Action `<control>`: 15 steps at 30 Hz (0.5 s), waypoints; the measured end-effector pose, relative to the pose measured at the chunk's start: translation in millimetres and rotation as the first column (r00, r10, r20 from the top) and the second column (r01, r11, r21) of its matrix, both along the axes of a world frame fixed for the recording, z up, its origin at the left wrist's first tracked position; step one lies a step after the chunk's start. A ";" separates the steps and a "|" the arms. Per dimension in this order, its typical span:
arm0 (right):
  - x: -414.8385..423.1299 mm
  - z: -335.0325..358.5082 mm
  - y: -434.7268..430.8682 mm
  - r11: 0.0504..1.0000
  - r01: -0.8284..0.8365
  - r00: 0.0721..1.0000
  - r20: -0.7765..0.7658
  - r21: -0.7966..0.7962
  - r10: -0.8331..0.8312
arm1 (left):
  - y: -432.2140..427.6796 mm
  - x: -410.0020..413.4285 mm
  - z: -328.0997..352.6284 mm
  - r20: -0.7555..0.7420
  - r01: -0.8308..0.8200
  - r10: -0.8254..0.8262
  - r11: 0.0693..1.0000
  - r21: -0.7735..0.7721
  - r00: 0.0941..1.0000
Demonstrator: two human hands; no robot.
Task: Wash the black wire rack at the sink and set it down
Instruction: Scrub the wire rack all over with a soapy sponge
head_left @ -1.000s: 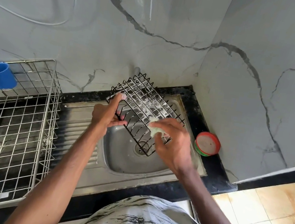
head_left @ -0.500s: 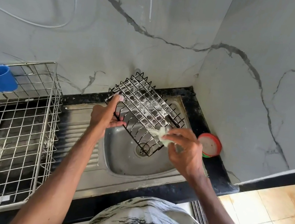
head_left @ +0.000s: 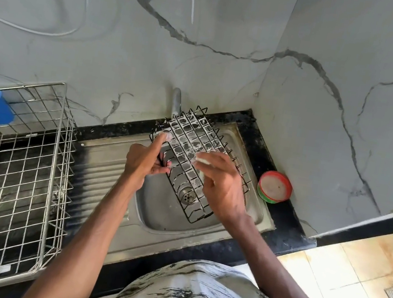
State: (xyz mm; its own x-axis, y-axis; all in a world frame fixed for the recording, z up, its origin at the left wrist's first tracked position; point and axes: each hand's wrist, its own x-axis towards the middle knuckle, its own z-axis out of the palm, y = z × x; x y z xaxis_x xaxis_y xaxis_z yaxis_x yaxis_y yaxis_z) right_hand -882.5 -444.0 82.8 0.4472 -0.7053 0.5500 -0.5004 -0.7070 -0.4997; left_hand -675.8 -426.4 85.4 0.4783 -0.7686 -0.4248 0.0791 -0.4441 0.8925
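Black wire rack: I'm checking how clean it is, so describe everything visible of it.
The black wire rack is a rectangular grid of dark wires with short prongs along its edges, filmed with white suds. It tilts over the steel sink; the left hand grips its left edge, and the right hand presses a pale scrub pad on it.

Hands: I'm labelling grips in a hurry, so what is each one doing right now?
Left hand: grips the black wire rack by its left edge, forefinger straight along it.
Right hand: pinches a pale soapy scrubber against the rack.
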 end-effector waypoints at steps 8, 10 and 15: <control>-50.2 -14.8 -24.7 0.964 0.236 0.961 0.118 0.123 -0.251 | -1.7 15.4 -6.2 -0.021 -0.010 0.009 0.999 -0.034 1.000; -57.5 -17.4 -19.4 0.957 0.259 0.955 0.111 0.132 -0.274 | -4.0 17.7 -7.7 -0.042 -0.004 0.003 1.000 -0.022 0.999; -66.4 -26.9 6.7 0.949 0.241 0.962 0.079 0.203 -0.261 | -6.4 20.7 -9.5 -0.063 0.012 -0.012 1.000 0.001 0.998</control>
